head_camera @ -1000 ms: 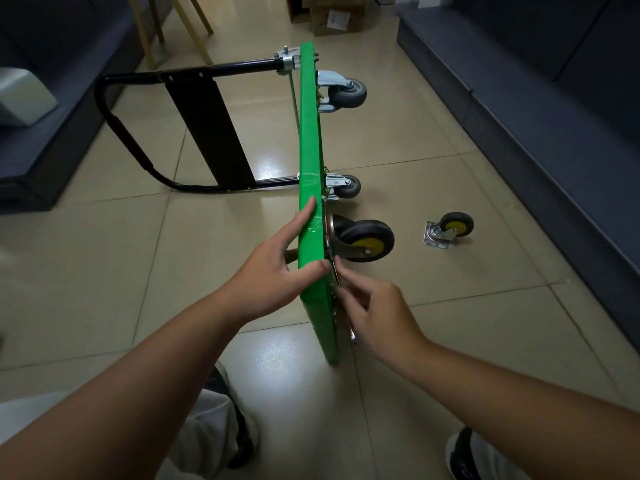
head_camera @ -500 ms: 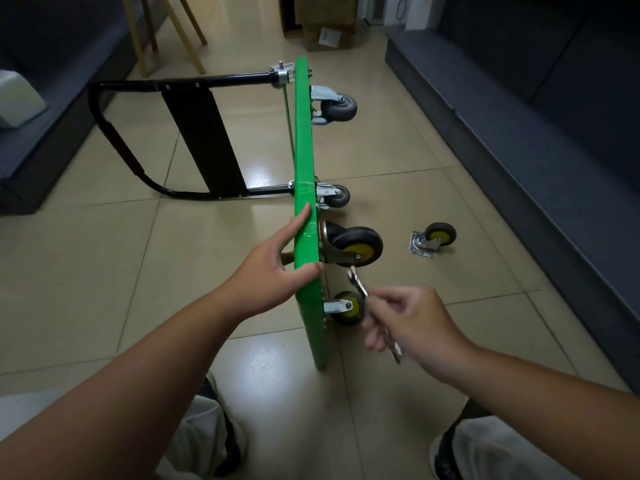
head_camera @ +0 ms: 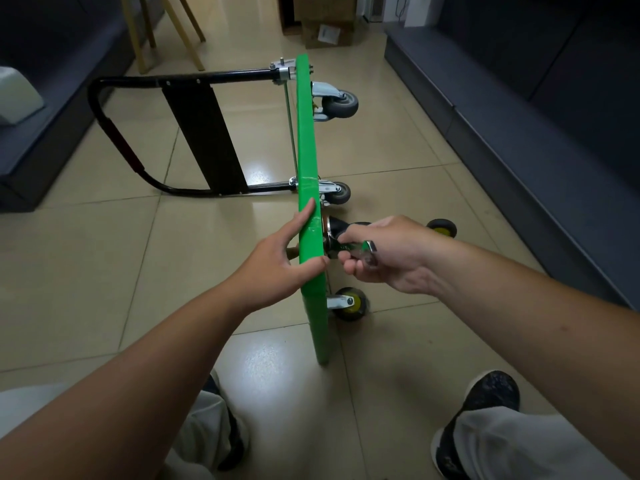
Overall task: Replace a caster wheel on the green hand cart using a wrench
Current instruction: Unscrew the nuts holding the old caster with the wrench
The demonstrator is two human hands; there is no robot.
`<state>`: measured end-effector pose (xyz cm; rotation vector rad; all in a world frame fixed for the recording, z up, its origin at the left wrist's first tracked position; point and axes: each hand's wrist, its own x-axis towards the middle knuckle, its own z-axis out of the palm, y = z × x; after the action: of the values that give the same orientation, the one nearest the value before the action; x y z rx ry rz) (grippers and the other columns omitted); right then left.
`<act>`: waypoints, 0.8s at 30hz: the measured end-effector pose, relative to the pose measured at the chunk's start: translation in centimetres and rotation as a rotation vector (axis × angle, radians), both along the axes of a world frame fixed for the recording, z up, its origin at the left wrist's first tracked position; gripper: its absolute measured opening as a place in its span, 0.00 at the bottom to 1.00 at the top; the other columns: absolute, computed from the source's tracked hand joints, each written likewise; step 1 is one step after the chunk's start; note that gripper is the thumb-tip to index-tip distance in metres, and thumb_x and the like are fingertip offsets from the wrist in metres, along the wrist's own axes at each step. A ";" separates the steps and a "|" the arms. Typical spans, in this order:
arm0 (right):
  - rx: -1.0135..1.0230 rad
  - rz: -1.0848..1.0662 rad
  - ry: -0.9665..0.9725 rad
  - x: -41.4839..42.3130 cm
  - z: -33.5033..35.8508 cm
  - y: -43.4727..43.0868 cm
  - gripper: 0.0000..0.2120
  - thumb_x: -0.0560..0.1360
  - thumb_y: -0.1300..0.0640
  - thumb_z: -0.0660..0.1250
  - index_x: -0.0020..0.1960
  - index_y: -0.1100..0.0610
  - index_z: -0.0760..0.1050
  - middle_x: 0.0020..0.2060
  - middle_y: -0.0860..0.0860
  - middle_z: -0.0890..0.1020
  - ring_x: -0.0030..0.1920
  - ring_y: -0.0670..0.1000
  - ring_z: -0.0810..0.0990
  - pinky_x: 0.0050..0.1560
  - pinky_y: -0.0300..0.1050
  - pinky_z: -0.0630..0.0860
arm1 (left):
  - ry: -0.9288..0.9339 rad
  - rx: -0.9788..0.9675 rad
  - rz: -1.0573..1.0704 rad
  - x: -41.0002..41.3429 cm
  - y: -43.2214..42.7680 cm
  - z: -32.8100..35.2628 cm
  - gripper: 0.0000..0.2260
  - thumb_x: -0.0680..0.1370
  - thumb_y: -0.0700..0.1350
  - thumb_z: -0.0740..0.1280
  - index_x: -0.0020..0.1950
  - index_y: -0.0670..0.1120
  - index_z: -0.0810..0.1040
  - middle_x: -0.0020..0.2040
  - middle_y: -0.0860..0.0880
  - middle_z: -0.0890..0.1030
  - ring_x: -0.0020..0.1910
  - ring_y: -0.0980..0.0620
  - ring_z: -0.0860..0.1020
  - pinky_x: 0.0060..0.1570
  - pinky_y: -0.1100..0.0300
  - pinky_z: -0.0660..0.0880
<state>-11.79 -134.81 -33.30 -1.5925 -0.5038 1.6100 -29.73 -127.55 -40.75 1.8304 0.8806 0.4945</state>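
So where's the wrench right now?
The wrench sits mid-frame in the head view, gripped by the right hand, just right of the green cart edge that the left hand holds.

Cart (head_camera: 308, 150) on edge — wrench (head_camera: 349, 247) at caster (head_camera: 337, 225)
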 end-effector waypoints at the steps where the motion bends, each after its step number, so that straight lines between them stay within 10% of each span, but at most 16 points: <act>1: -0.017 0.029 -0.003 0.1 0.1 0.2 0.07 0.79 0.63 0.67 0.54 0.67 0.76 0.32 0.57 0.80 0.27 0.49 0.77 0.26 0.36 0.76 | 0.005 -0.001 -0.004 0.0 0.0 0.0 0.39 0.71 0.59 0.70 0.77 0.74 0.54 0.81 0.56 0.61 0.74 0.48 0.71 0.67 0.47 0.76; 12: -0.187 0.279 0.034 0.7 1.8 4.3 0.10 0.82 0.57 0.61 0.46 0.61 0.77 0.30 0.52 0.77 0.27 0.42 0.70 0.22 0.27 0.66 | 0.017 -0.021 -0.032 -0.1 0.1 0.0 0.38 0.75 0.56 0.71 0.78 0.72 0.53 0.82 0.56 0.59 0.73 0.46 0.72 0.65 0.47 0.77; 21: 0.322 0.190 -0.376 -0.8 -6.4 -3.2 0.15 0.80 0.63 0.66 0.67 0.59 0.77 0.40 0.65 0.84 0.28 0.54 0.79 0.27 0.42 0.76 | -0.009 -0.014 -0.011 -0.4 0.0 0.0 0.39 0.73 0.57 0.71 0.78 0.72 0.54 0.81 0.56 0.60 0.73 0.48 0.72 0.66 0.48 0.77; 24: 0.459 0.139 -0.532 -1.6 -11.8 -3.5 0.22 0.80 0.61 0.67 0.72 0.49 0.73 0.53 0.53 0.86 0.44 0.49 0.85 0.45 0.46 0.84 | 0.002 -0.001 -0.005 -0.4 -0.1 0.1 0.38 0.78 0.51 0.71 0.79 0.70 0.54 0.81 0.58 0.59 0.74 0.50 0.70 0.68 0.48 0.75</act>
<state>-13.40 -138.34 -45.08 -1.6337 -1.1927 1.0391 -30.10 -127.65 -40.65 1.8319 0.8771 0.4893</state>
